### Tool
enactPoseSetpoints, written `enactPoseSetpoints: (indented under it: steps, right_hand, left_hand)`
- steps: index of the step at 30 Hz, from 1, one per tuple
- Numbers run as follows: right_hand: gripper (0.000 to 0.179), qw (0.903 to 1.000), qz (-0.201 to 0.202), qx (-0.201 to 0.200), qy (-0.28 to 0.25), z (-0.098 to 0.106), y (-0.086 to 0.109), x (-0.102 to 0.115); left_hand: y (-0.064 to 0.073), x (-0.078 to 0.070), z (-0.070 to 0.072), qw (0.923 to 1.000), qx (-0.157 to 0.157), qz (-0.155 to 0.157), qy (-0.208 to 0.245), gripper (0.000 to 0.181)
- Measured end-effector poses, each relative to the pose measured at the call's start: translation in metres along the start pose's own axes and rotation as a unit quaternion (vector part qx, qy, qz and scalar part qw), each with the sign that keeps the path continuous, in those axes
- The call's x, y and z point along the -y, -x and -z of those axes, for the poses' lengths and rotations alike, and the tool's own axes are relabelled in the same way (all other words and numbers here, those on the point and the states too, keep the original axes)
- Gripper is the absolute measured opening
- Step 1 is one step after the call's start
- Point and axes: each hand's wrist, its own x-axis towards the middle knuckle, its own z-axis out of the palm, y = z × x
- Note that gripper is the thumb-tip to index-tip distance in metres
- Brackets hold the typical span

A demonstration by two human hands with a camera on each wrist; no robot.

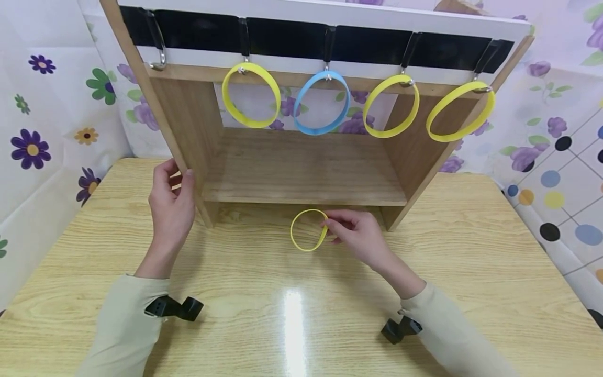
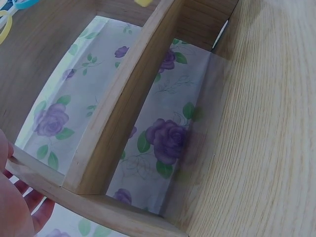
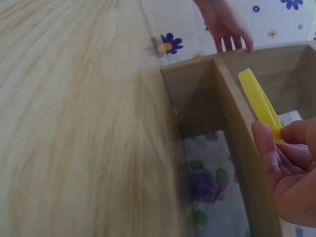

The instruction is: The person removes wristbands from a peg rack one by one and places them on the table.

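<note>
My right hand (image 1: 360, 235) pinches a yellow wristband (image 1: 308, 250) between thumb and fingers, in front of the lower edge of a wooden shelf unit (image 1: 306, 196). In the right wrist view the yellow band is seen nearly edge-on at the fingertips. My left hand (image 1: 172, 201) grips the front edge of the unit's left side panel, thumb in front and fingers behind. Along the top rail hang a yellow wristband (image 1: 252, 124), a blue wristband (image 1: 320, 131), and two more yellow wristbands to the right, each on its own hook. The leftmost hook (image 1: 160, 64) bears no band.
The unit stands on a light wood-grain table (image 1: 235, 314) against a flower-patterned wall covering (image 1: 42, 157). A dotted, tiled-pattern sheet (image 1: 565, 209) hangs at the right. Each sleeve carries a black wrist camera, one being the left camera (image 1: 174, 308).
</note>
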Motion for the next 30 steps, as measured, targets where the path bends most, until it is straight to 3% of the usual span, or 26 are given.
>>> enactPoseSetpoints:
  steps: [11, 30]
  right_hand:
    - [0.031, 0.9974, -0.068, 0.022, -0.007, 0.026, 0.008, -0.031]
    - [0.031, 0.9901, -0.121, 0.071, 0.001, 0.055, 0.027, -0.064]
  left_hand:
    - [0.000, -0.001, 0.000, 1.0000, -0.006, 0.003, -0.001, 0.036]
    - [0.001, 0.000, -0.001, 1.0000, -0.004, 0.003, -0.002, 0.036]
